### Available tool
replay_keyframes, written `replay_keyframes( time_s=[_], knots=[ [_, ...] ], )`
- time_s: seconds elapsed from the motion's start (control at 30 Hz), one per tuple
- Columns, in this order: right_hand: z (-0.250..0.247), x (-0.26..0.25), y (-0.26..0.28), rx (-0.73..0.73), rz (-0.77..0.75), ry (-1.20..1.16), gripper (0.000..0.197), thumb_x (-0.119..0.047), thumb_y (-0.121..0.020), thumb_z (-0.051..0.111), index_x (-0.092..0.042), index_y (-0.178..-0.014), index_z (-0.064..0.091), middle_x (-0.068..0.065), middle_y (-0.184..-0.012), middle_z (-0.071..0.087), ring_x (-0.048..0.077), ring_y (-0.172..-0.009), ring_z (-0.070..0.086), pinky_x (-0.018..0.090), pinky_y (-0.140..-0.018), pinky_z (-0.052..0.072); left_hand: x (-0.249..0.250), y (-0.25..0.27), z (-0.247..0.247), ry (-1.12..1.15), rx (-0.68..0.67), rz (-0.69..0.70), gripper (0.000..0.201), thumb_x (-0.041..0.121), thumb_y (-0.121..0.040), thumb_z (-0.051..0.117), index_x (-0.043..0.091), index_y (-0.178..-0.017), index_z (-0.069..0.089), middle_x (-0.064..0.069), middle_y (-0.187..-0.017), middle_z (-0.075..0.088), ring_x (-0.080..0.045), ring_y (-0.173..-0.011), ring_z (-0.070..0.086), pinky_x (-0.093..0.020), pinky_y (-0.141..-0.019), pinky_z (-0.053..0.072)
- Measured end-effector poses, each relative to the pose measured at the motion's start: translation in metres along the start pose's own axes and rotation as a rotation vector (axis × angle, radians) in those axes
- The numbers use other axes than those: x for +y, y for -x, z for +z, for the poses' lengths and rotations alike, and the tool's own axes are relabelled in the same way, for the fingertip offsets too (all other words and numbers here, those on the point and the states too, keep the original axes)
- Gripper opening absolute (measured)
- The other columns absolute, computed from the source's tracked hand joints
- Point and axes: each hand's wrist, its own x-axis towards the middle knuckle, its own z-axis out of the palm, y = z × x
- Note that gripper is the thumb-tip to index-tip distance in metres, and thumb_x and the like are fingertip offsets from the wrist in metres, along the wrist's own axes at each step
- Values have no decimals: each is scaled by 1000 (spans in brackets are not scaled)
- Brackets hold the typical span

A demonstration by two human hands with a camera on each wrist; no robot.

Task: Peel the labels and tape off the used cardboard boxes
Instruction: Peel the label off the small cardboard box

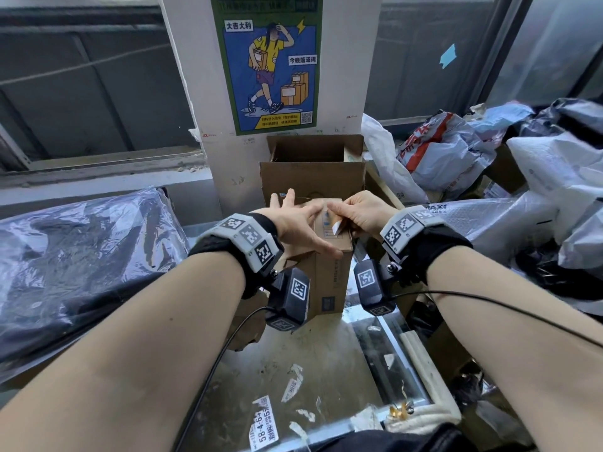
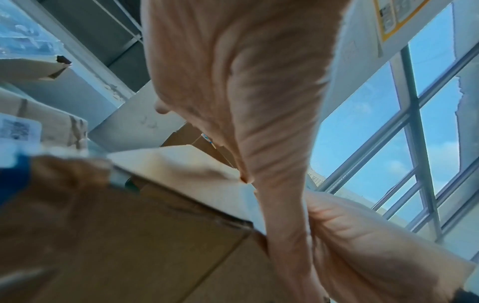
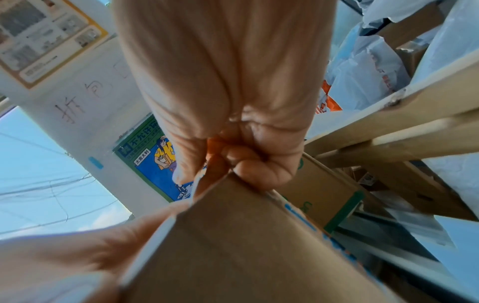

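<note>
Left hand (image 1: 298,225) presses spread fingers on the box (image 1: 329,272) while right hand (image 1: 360,213) pinches its label (image 1: 336,227).

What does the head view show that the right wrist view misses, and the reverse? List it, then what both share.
Head only: the left hand spread flat on the small brown cardboard box, torn white label scraps on the worktop.
Right wrist only: handwritten characters on the white pillar, curled fingers from beneath.
Both: the right hand pinching the white label, the blue-green poster.
</note>
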Motion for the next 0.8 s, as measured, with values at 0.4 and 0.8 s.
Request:
replay_keyframes(
  time_s=[0.4,0.8],
  knots=[
    [-16,-20,-2,-234,173,137,21,-17,-83,71,-2,-68,65,1,-49,60,4,-37,41,16,-39,41,18,6,1,29,18,68,112,63,-68,73,28,-152,8,-13,-159,-12,-28,-148,4,-41,-119,16],
    [-10,-30,-5,-257,243,40,9,0,-91,56,6,-86,60,10,-61,53,8,-38,55,19,-41,50,15,-13,19,65,-18,30,137,70,-58,74,31,-149,-21,-7,-153,-35,-34,-147,-9,-48,-120,9]
  ],
)
